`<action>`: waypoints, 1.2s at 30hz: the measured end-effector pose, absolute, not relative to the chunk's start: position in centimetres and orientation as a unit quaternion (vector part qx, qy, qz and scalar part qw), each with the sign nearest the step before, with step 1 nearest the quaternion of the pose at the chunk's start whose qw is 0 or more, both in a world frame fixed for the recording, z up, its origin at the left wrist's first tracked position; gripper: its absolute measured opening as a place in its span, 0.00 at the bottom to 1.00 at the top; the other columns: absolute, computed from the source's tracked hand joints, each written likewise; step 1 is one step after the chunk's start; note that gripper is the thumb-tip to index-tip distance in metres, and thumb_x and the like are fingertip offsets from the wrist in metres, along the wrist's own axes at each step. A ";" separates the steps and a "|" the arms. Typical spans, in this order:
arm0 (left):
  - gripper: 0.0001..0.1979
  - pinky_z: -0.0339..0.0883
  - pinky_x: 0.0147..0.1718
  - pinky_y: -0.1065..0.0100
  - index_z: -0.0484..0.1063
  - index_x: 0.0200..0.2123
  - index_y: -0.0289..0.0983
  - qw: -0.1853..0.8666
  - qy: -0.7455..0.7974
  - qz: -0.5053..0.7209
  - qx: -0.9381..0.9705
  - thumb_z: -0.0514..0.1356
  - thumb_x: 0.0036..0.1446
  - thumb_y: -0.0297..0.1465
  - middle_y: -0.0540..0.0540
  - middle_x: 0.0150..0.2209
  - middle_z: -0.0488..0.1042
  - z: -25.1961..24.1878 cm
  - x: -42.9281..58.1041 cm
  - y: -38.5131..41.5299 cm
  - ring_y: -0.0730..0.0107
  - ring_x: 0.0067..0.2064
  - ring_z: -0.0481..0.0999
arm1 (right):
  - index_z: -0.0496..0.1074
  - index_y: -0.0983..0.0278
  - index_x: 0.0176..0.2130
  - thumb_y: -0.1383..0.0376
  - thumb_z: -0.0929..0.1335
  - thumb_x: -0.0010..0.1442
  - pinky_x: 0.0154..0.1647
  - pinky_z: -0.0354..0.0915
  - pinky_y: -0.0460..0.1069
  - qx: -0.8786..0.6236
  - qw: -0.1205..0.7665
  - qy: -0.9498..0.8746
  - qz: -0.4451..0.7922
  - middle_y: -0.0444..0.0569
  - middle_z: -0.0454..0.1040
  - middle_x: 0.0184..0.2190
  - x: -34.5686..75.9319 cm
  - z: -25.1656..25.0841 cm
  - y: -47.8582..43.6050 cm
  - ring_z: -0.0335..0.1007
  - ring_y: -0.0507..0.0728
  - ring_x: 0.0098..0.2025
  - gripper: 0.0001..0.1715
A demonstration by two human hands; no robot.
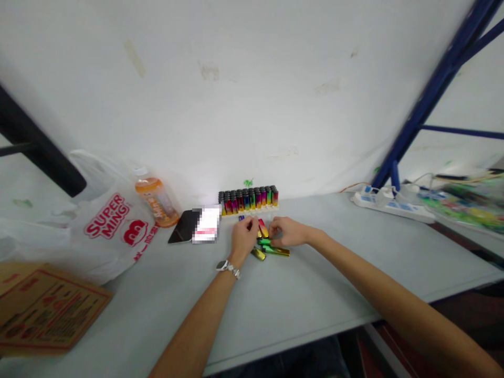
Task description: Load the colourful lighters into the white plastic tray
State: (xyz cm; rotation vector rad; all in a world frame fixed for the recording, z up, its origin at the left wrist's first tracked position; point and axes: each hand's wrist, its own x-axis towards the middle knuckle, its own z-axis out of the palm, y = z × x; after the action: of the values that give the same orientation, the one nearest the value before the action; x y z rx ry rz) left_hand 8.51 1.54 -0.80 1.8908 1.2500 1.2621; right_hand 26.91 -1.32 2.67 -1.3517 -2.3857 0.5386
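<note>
Over a small pile of loose, shiny lighters, my left hand is closed in a pinch, and a bit of blue shows just behind its fingers. Whatever the pinch holds is hidden. My right hand reaches in from the other side with curled fingers, close to a red and yellow lighter; its grip is too small to make out. A green and gold lighter lies below the right fingers, beside a gold one. Behind both hands, black-topped, multicoloured lighters stand upright in rows in a pale tray.
Left of the hands lie a dark tablet-like thing and a blurred-out white item. Further left are an orange drink bottle, a white plastic bag and a cardboard box. A power strip runs along the wall at right.
</note>
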 end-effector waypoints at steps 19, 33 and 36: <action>0.22 0.53 0.21 0.72 0.63 0.20 0.38 0.271 0.482 0.529 0.644 0.50 0.62 0.43 0.52 0.17 0.63 -0.2 8.0 1.8 0.74 0.22 0.62 | 0.63 0.60 0.38 0.52 0.68 0.56 0.27 0.65 0.47 -0.410 0.524 -0.581 0.469 0.41 0.70 0.26 24.4 3.6 0.4 0.67 0.52 0.27 0.18; 0.21 0.52 0.21 0.72 0.61 0.19 0.38 0.288 0.474 0.504 0.662 0.51 0.62 0.42 0.53 0.16 0.60 -0.4 8.6 1.6 0.75 0.20 0.60 | 0.55 0.61 0.18 0.41 0.64 0.57 0.17 0.44 0.46 -0.528 0.598 -0.472 0.377 0.38 0.51 0.13 23.3 -1.3 -0.1 0.45 0.47 0.16 0.32; 0.22 0.52 0.21 0.71 0.60 0.19 0.38 0.286 0.470 0.502 0.667 0.51 0.62 0.42 0.53 0.15 0.60 -0.5 8.6 1.6 0.74 0.20 0.60 | 0.55 0.60 0.18 0.45 0.62 0.59 0.19 0.46 0.47 -0.538 0.596 -0.485 0.346 0.38 0.52 0.12 23.3 -1.6 0.2 0.47 0.48 0.17 0.30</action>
State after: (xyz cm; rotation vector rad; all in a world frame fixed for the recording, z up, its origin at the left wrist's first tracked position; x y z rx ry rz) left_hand 8.64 1.62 -0.46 1.7834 1.2577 1.3422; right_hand 23.29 0.17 -1.59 -1.2501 -1.1256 0.8039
